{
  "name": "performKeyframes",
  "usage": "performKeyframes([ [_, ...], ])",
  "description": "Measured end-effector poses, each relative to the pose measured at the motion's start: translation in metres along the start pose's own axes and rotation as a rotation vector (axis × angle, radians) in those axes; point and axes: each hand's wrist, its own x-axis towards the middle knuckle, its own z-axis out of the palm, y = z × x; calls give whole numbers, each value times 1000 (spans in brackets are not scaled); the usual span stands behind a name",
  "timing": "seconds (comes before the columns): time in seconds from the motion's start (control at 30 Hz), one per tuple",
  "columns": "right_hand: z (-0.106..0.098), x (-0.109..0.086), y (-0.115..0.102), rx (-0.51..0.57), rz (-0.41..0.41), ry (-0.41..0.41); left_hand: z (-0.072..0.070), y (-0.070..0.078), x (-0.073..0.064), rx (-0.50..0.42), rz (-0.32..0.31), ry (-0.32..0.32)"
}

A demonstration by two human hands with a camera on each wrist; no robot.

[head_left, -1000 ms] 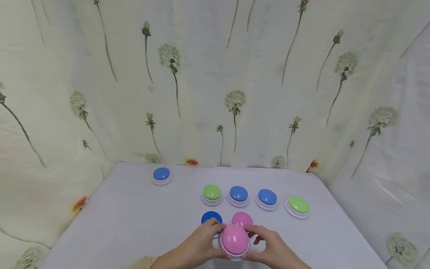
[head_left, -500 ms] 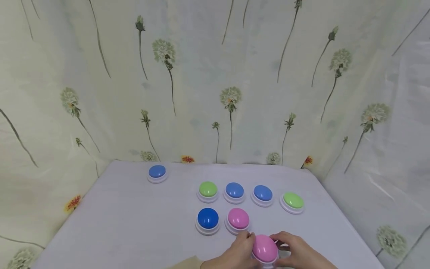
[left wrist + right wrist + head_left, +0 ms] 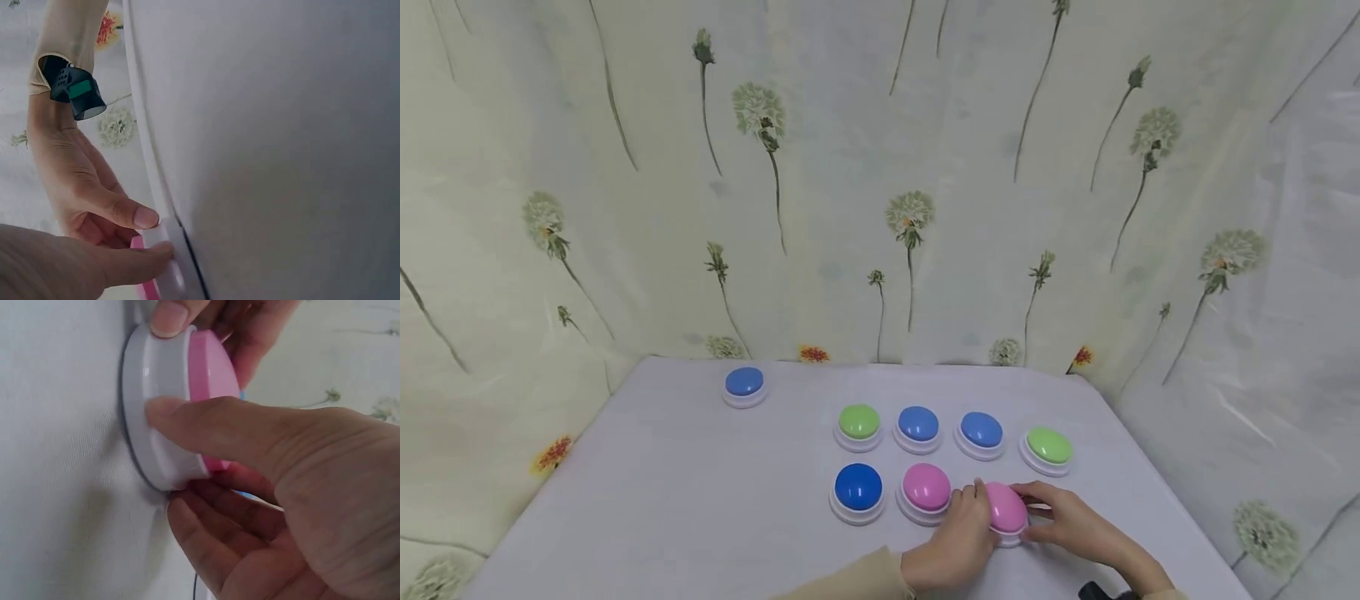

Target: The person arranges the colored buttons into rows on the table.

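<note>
Both hands hold a pink push button (image 3: 1006, 507) with a round white base, low over the white table at the front right. My left hand (image 3: 958, 537) grips its left side and covers part of the base. From the right, my right hand (image 3: 1071, 523) grips the base with thumb and fingers. In the right wrist view, the button's white base (image 3: 147, 381) is right at the table surface, both thumbs lying on its side. Just left of the left hand stands a second pink button (image 3: 927, 487), beside a dark blue button (image 3: 858, 487).
Behind them runs a row with a green button (image 3: 859, 422), a blue button (image 3: 918, 423), another blue button (image 3: 981, 429) and a green button (image 3: 1049, 446). One blue button (image 3: 744, 382) stands apart at the back left. A flowered curtain (image 3: 835, 183) closes off the table's back and sides.
Both hands have carried the pink button rightward from in front of the other pink one, then forward and down to the table beside it. The other buttons keep their places.
</note>
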Motion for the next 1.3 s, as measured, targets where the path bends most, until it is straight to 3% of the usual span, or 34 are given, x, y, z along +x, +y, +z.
performKeyframes([
  [0.23,-2,19,-1,19,60,-7,-7,-6,15,-1,-51,-50],
  [0.63,2,27,-5,42,123,-2,-9,-8,20,23,-93,-25],
  [0.8,4,26,-18,-50,102,51,-10,-7,12,80,-25,38],
  [0.87,4,26,-27,-99,69,91,-18,-7,6,84,40,55],
  [1.03,3,28,-62,-142,40,168,-61,-15,-7,-92,156,7],
  [1.13,2,29,-84,-116,22,194,-88,-28,-15,-203,158,-40],
  [1.3,8,29,-110,-15,24,200,-122,-53,-33,-324,75,-105],
])
